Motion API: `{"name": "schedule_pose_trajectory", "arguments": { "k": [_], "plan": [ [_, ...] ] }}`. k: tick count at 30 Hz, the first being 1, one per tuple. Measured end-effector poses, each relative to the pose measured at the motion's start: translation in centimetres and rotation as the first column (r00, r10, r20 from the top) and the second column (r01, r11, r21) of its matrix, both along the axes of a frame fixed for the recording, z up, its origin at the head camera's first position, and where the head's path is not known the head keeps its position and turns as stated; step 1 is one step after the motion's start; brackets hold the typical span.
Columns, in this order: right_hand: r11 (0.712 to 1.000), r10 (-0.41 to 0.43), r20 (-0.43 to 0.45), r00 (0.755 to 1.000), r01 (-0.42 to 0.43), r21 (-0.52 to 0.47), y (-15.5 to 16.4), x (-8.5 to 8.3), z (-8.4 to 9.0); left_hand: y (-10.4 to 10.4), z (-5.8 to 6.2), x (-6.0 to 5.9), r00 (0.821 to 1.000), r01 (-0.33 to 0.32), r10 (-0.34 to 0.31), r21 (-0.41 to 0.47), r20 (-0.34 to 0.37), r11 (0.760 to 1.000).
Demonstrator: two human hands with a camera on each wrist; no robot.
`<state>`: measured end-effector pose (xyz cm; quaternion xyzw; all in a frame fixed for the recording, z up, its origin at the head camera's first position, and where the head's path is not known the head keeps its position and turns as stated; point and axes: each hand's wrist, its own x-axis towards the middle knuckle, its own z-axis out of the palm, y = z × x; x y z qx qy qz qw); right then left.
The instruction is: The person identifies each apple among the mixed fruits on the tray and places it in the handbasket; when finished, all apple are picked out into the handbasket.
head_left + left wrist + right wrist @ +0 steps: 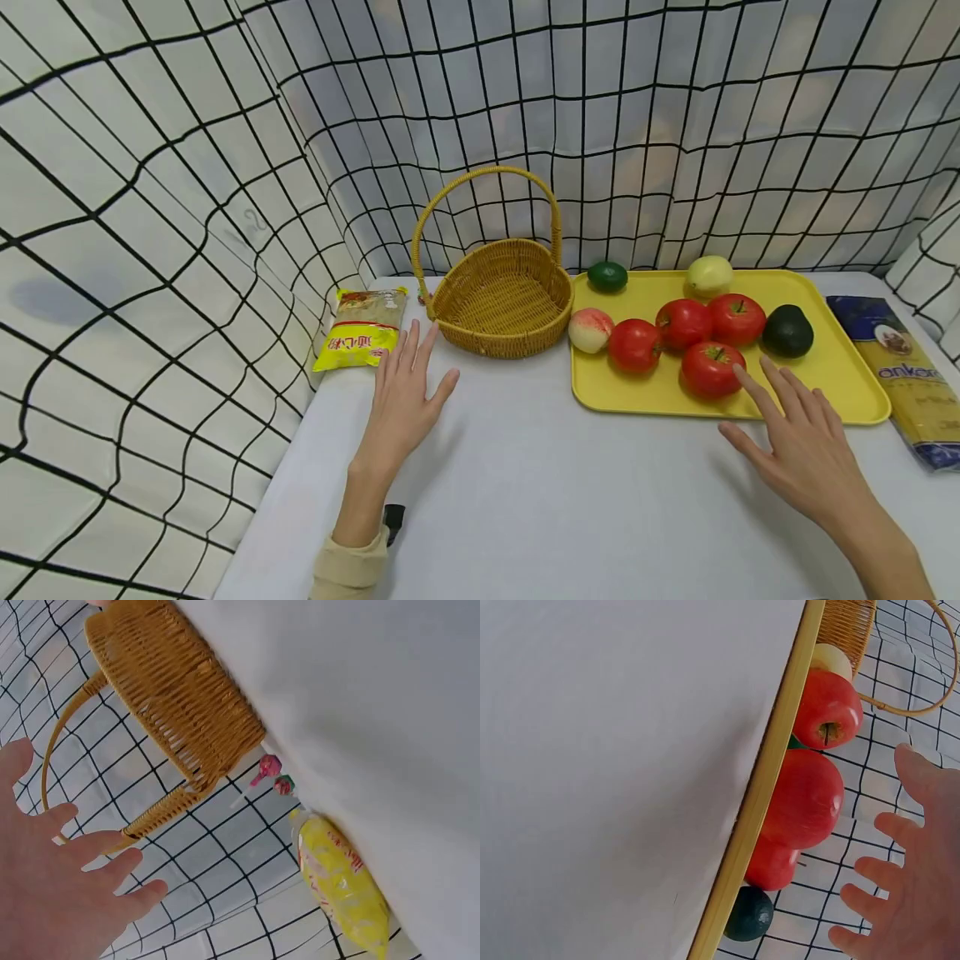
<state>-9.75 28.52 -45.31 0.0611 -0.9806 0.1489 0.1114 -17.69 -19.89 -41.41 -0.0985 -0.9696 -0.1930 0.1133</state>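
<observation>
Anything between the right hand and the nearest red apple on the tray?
Nothing visible. The right hand hovers open at the yellow tray near edge, index fingertip right beside the nearest red apple. Only the tray's low rim lies beneath the fingers.

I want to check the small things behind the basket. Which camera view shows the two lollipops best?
The left wrist view shows the two lollipops best: both wrapped heads and sticks lie in plain sight between the basket and the yellow packet. In the head view the basket hides nearly all of them. The right wrist view does not show them.
</observation>
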Motion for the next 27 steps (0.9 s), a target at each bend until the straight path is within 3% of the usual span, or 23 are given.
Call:
{"name": "schedule_pose_trajectory", "arguments": {
  "k": [6,10,13,17,21,27],
  "plan": [
    [1.0,-0.003,0.003,1.0,0.003,0.0,0.2,0.0,0.0,-0.7,2.5,-2.5,0.997,0.013,-0.009,0.047,-0.08,0.999],
    [1.0,-0.002,0.001,1.0,0.002,-0.001,0.3,0.1,0.0,-0.8,4.4,-5.0,0.989,0.04,-0.023,0.115,-0.148,0.993],
    [1.0,-0.006,0.001,1.0,0.006,-0.005,0.3,0.1,0.0,-0.7,5.1,-7.0,0.987,0.054,-0.022,0.198,-0.159,0.979],
    [1.0,-0.007,-0.005,1.0,0.007,-0.007,0.2,0.1,0.1,-0.2,5.1,-9.2,0.99,0.059,-0.011,0.352,-0.139,0.934],
    [1.0,0.002,-0.021,1.0,-0.002,-0.006,0.2,0.2,0.1,-0.1,4.3,-10.3,0.993,0.07,-0.019,0.461,-0.113,0.885],
    [1.0,-0.008,-0.019,1.0,0.008,-0.015,0.4,0.3,0.2,-0.3,3.4,-11.0,0.998,0.056,-0.028,0.51,-0.062,0.859]
  ]
}}
